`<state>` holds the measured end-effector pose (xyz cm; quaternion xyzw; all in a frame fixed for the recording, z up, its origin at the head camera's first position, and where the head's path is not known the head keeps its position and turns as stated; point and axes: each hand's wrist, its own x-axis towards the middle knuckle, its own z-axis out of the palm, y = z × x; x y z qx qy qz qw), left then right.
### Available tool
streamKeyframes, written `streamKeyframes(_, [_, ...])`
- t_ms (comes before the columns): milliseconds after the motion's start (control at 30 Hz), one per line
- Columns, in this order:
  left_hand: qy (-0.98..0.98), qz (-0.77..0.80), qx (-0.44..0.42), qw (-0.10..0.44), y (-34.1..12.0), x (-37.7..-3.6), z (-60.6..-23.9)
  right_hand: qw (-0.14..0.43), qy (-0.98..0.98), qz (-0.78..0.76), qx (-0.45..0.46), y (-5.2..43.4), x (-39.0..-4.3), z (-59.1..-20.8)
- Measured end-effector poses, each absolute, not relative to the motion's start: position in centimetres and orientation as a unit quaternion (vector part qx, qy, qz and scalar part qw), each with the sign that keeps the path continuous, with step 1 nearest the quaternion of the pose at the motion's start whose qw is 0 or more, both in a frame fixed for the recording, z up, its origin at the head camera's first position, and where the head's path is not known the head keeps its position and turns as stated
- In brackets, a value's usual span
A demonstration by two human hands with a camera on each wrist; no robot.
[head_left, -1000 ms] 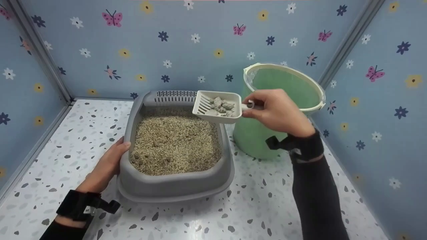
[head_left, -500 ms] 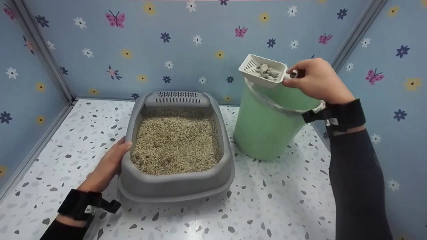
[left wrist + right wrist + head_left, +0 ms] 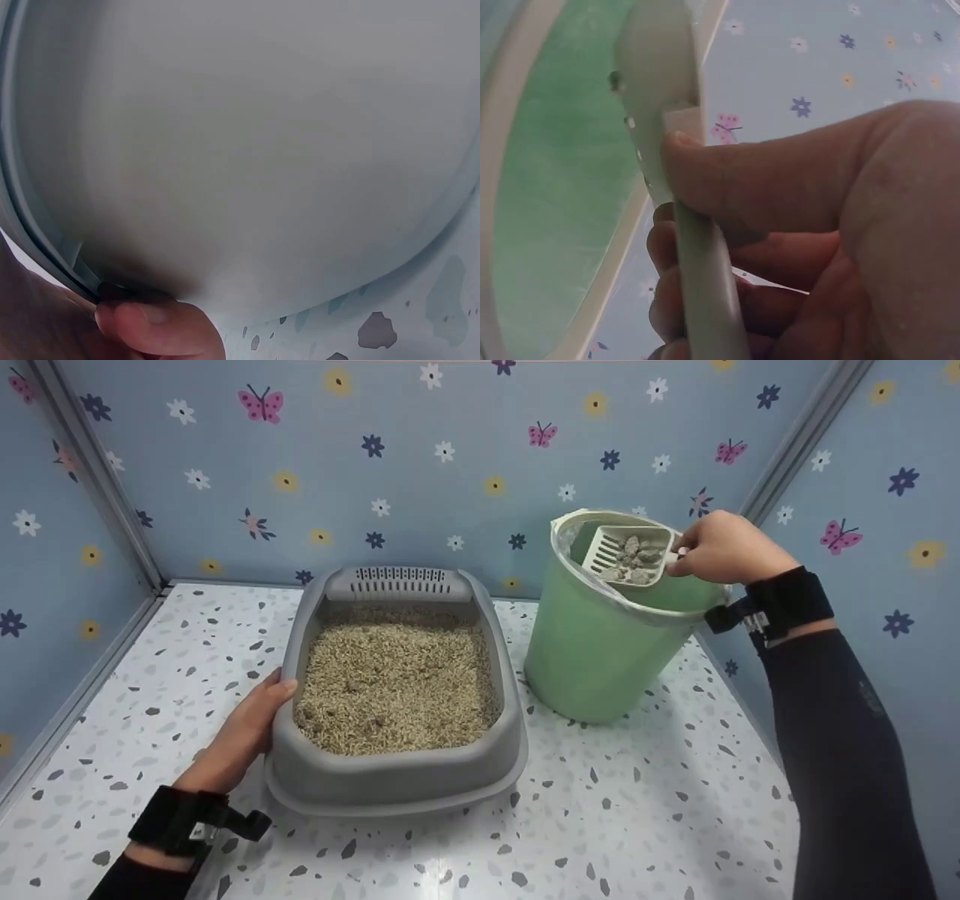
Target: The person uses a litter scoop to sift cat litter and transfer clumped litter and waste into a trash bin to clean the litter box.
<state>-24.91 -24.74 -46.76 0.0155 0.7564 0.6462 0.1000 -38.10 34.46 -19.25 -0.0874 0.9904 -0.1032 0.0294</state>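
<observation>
Fingers of the right hand (image 3: pixel 718 551) curl round the handle of the white slotted plastic litter scoop (image 3: pixel 626 555), thumb pressed along its top in the right wrist view; fingers of the left hand (image 3: pixel 244 731) lie against the outer left wall of the tray, thumb hooked at its rim — the other fingers are hidden behind the wall, so their spread cannot be told. White speckled terrazzo-pattern tabletop (image 3: pixel 637 817), enclosed by blue wallpapered panels with flowers and butterflies (image 3: pixel 420 487). Grey rounded-rectangular plastic litter tray (image 3: pixel 397 780), vented lip at its far end, standing at centre and filled with beige pellet litter (image 3: pixel 394 686). Round pale-green plastic bin with a cream rim (image 3: pixel 600 652), lined with a clear bag, standing just beside the tray on its right. Scoop held inside the mouth of the bin, just below the rim, slotted end pointing left — it carries several grey litter clumps (image 3: pixel 636 561). Black wrist straps on both dark-sleeved forearms.
</observation>
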Motion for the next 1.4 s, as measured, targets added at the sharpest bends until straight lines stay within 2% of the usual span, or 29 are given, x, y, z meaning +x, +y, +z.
streamKeyframes(200, [0.753, 0.65, 0.018, 0.098, -24.7, -24.9, -46.8, 0.034, 0.991, -0.056, -0.113, 33.8, -38.3, -19.3])
streamKeyframes(467, [0.757, 0.647, 0.029, 0.09, -24.7, -25.0, -46.9, -0.022, 0.987, 0.007, -0.162, 32.8, -37.7, -19.4])
streamKeyframes(767, [0.76, 0.643, 0.028, 0.091, -24.6, -24.8, -47.0, -0.104, 0.964, 0.127, -0.207, 32.2, -37.5, -20.6])
streamKeyframes(1100, [0.739, 0.665, 0.023, 0.102, -24.7, -25.1, -46.8, -0.233, 0.89, 0.268, -0.285, 31.8, -36.8, -21.1])
streamKeyframes(1400, [0.747, 0.657, 0.025, 0.097, -24.7, -24.9, -46.9, -0.233, 0.889, 0.269, -0.287, 31.6, -36.6, -21.1])
